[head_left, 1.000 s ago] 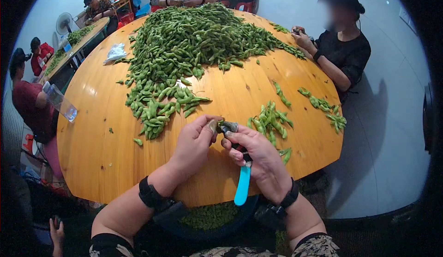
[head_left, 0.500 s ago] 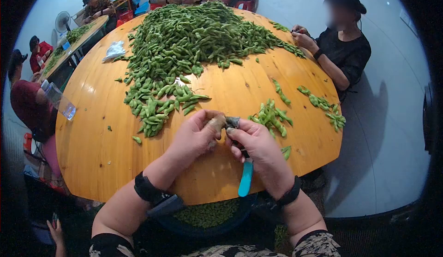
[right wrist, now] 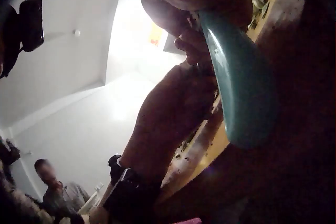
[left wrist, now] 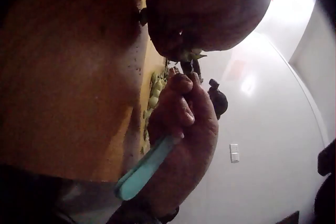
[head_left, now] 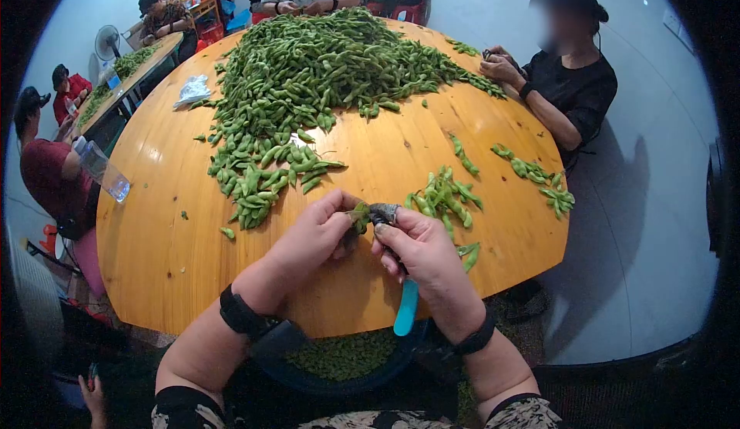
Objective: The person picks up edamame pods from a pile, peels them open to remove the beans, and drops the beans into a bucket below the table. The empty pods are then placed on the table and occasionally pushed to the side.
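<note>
A: Where is the green pod (head_left: 360,215) held?

B: Just below the centre of the head view. It is pinched by the left hand (head_left: 317,230), with thumb and fingers closed on it, so that only a small part is exposed.

A: And how is the right hand (head_left: 422,245) occupied?

B: A turquoise-handled tool (head_left: 405,307) is gripped in it, the fingers curled round the upper part, with the handle's lower end exposed.

A: How are the 2 things placed?

B: The pod is set to the left of the tool's dark upper end (head_left: 378,215). The tool's long axis is pointed from mid-frame down towards the lower centre, leaning slightly right. The pod's own axis cannot be told, as it is mostly covered by the fingers.

A: Is contact made?

B: That cannot be told. In the left wrist view, a green bit is seen just above the tool's dark tip, and the work seems to be governed by that narrow meeting place.

A: By which hand are the loose pods (head_left: 445,195) more nearly approached?

B: By the right; they are spread just beyond it, right of centre.
</note>
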`<state>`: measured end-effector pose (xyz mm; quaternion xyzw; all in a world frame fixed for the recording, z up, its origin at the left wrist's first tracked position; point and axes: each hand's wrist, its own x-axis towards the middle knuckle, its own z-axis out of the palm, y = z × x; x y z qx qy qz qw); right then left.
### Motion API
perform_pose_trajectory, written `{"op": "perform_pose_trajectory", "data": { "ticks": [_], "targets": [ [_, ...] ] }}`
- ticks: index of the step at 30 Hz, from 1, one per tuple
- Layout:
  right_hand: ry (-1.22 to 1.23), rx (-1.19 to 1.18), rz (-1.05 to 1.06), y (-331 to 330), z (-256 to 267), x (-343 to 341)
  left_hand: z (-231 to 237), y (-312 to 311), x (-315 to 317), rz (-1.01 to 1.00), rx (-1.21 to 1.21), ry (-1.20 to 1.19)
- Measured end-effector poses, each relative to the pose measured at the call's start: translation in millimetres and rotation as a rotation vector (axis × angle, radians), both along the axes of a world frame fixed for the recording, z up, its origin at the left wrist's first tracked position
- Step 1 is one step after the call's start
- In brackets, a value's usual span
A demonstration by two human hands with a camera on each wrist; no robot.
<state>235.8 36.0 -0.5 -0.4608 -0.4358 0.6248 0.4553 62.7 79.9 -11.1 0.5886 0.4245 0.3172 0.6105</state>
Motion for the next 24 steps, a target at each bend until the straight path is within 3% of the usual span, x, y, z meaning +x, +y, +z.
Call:
{"op": "perform_pose_trajectory", "data": {
  "ticks": [3, 6, 8, 12, 15, 17, 21, 23, 24],
  "targets": [
    [0.045, -0.006, -0.060, 2.1, -1.8, 4.1, -8.2, 3.4, -1.4, 0.002, -0.031, -0.106],
    [0.030, 0.014, -0.090, 5.2, -2.9, 6.6, -2.3, 1.1, 1.3, 0.112, -0.046, 0.042],
    [0.036, 0.047, -0.100, 5.5, -1.0, 6.9, -3.8, 2.5, -2.2, 0.104, 0.137, 0.197],
    [0.006, 0.093, -0.155, 2.9, 4.6, -1.2, -2.5, 3.5, -6.4, 0.027, 0.156, 0.213],
    [0.011, 0.124, -0.095, -0.2, 2.9, -6.7, -2.7, 0.5, -4.0, 0.006, 0.302, 0.224],
    [0.050, 0.116, -0.084, -2.1, 2.4, -8.6, 2.9, -4.0, -1.8, -0.039, 0.075, -0.046],
    [0.122, 0.066, -0.089, -6.0, 0.0, -12.6, 1.7, -3.4, -4.1, -0.035, 0.094, -0.056],
    [0.117, 0.060, -0.093, -9.0, 0.3, -14.0, -8.5, -0.9, -3.8, -0.041, 0.385, 0.181],
    [0.111, 0.055, -0.102, -10.5, 0.2, -14.9, -7.6, -1.9, -3.6, -0.037, 0.382, 0.184]
  ]
}}
